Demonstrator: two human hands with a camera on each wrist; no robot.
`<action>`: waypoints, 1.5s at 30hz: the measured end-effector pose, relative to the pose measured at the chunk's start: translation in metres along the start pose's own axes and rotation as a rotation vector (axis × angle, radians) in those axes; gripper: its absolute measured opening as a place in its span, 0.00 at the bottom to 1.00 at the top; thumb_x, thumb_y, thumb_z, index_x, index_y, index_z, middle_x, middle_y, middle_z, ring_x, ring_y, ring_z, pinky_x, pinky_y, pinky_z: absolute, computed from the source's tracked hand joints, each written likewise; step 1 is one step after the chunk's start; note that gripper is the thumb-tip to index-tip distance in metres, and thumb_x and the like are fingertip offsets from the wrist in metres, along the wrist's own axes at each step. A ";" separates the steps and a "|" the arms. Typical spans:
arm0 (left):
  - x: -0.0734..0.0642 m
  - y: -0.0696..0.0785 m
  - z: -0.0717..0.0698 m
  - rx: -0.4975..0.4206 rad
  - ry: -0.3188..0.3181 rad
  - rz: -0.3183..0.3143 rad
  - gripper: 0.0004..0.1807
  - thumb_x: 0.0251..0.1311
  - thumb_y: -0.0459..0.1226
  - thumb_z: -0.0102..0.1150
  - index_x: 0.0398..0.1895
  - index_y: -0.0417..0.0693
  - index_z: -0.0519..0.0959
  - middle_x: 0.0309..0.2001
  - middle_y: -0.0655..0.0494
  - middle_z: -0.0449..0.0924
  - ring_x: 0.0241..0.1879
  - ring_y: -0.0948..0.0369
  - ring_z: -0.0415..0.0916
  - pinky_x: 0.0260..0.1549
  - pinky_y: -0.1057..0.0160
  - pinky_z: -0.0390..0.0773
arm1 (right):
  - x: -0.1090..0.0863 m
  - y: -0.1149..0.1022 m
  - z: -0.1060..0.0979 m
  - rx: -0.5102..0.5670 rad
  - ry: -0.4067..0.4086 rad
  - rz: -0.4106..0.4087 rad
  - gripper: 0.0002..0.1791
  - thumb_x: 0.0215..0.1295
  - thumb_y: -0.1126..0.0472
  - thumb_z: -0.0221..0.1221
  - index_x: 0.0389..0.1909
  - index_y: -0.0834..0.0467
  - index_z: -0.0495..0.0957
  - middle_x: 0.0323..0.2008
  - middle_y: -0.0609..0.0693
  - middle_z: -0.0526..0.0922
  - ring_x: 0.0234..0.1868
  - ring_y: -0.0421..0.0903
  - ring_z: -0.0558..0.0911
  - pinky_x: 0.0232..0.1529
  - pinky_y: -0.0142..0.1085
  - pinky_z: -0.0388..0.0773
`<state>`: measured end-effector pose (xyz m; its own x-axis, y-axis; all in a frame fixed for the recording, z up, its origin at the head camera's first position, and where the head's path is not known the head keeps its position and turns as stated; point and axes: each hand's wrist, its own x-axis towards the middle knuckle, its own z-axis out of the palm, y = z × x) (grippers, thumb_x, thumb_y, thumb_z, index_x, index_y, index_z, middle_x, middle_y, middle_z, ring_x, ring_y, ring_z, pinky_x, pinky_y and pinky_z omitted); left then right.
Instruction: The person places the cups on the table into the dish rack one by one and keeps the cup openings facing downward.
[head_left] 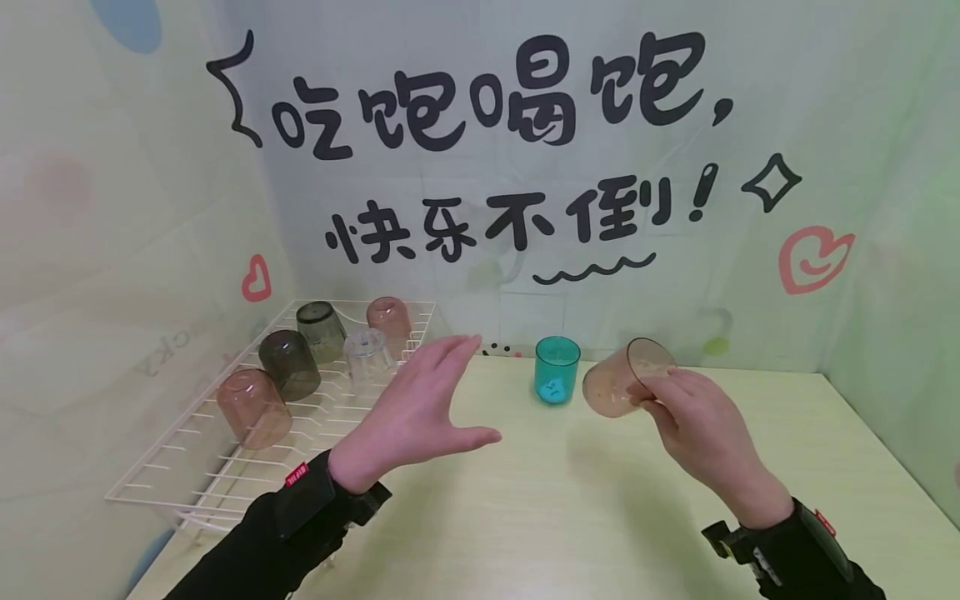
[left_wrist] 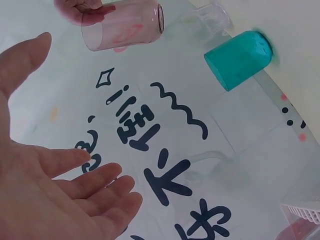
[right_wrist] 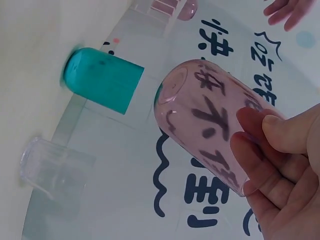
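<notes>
My right hand (head_left: 708, 425) pinches a pink transparent cup (head_left: 611, 383) by its rim. The cup is tilted above the table, its mouth toward the hand, and the right wrist view shows thumb and fingers on the rim. My left hand (head_left: 416, 412) is in the air beside the rack, thumb and fingers spread, holding nothing. A teal cup (head_left: 557, 375) stands upright on the table just left of the pink cup. In the right wrist view a clear cup (right_wrist: 55, 167) stands next to the teal one; in the head view the pink cup hides it.
On the left is a white wire rack (head_left: 172, 467) with several upside-down cups, among them a pink cup (head_left: 255, 408), a dark grey cup (head_left: 290, 367) and a clear cup (head_left: 367, 358). A printed cloth backdrop (head_left: 465, 300) rises behind the pale table (head_left: 525, 517).
</notes>
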<state>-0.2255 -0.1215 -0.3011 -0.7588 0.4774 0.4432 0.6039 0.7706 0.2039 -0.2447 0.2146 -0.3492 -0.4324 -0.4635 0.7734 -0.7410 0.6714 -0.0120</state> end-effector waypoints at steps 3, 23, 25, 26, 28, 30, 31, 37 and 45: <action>0.001 0.002 0.000 -0.013 0.014 0.019 0.55 0.37 0.66 0.60 0.67 0.50 0.53 0.63 0.53 0.58 0.61 0.57 0.55 0.57 0.56 0.59 | 0.003 -0.005 0.000 0.021 0.004 0.010 0.15 0.45 0.71 0.63 0.36 0.54 0.76 0.34 0.41 0.78 0.37 0.40 0.75 0.44 0.31 0.67; 0.006 0.011 0.000 -0.094 0.090 0.076 0.54 0.38 0.66 0.58 0.68 0.53 0.51 0.65 0.56 0.55 0.64 0.60 0.51 0.59 0.58 0.55 | 0.023 -0.035 0.001 0.206 0.161 0.020 0.17 0.45 0.73 0.62 0.37 0.53 0.77 0.35 0.40 0.79 0.39 0.39 0.75 0.46 0.33 0.66; 0.007 0.012 0.000 -0.101 0.103 0.080 0.54 0.39 0.66 0.58 0.68 0.53 0.51 0.65 0.57 0.54 0.64 0.60 0.50 0.59 0.59 0.54 | 0.025 -0.037 0.001 0.225 0.167 0.025 0.18 0.46 0.73 0.61 0.38 0.53 0.77 0.35 0.40 0.79 0.40 0.39 0.75 0.48 0.34 0.66; 0.008 0.013 0.000 -0.105 0.110 0.084 0.54 0.39 0.66 0.58 0.68 0.53 0.51 0.65 0.57 0.54 0.64 0.60 0.50 0.59 0.59 0.54 | 0.025 -0.038 0.001 0.235 0.172 0.027 0.18 0.46 0.73 0.61 0.38 0.53 0.77 0.35 0.41 0.79 0.40 0.40 0.75 0.49 0.34 0.66; 0.009 0.013 0.000 -0.112 0.123 0.090 0.54 0.38 0.66 0.58 0.68 0.53 0.51 0.65 0.57 0.54 0.64 0.61 0.50 0.59 0.60 0.54 | 0.026 -0.041 0.001 0.250 0.178 0.031 0.18 0.46 0.73 0.61 0.38 0.53 0.77 0.35 0.41 0.79 0.40 0.40 0.75 0.49 0.34 0.66; 0.009 0.015 0.000 -0.117 0.129 0.090 0.54 0.38 0.66 0.59 0.68 0.53 0.51 0.65 0.57 0.54 0.64 0.61 0.50 0.59 0.60 0.54 | 0.028 -0.043 0.001 0.264 0.186 0.035 0.18 0.46 0.74 0.61 0.38 0.53 0.77 0.35 0.41 0.79 0.40 0.41 0.75 0.49 0.35 0.66; 0.010 0.015 0.000 -0.119 0.131 0.089 0.54 0.38 0.66 0.58 0.68 0.54 0.51 0.65 0.58 0.54 0.64 0.61 0.50 0.59 0.60 0.54 | 0.028 -0.044 0.001 0.271 0.189 0.037 0.18 0.46 0.74 0.61 0.38 0.53 0.77 0.35 0.41 0.79 0.40 0.41 0.75 0.50 0.35 0.66; 0.011 0.019 -0.001 -0.165 0.118 0.071 0.54 0.39 0.66 0.58 0.68 0.55 0.50 0.65 0.59 0.53 0.64 0.62 0.49 0.59 0.60 0.55 | 0.036 -0.059 -0.006 0.325 0.205 0.068 0.18 0.45 0.77 0.60 0.37 0.56 0.77 0.34 0.44 0.80 0.39 0.41 0.76 0.54 0.43 0.65; 0.015 0.024 -0.002 -0.242 0.142 0.085 0.54 0.38 0.65 0.60 0.68 0.58 0.49 0.65 0.61 0.53 0.63 0.64 0.49 0.59 0.60 0.56 | 0.047 -0.082 -0.019 0.546 0.232 0.159 0.13 0.50 0.78 0.56 0.36 0.62 0.77 0.34 0.52 0.80 0.40 0.46 0.76 0.50 0.36 0.68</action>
<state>-0.2226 -0.0966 -0.2881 -0.6717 0.4583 0.5821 0.7172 0.5992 0.3558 -0.1947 0.1492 -0.2998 -0.4818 -0.2025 0.8525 -0.8592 0.3001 -0.4143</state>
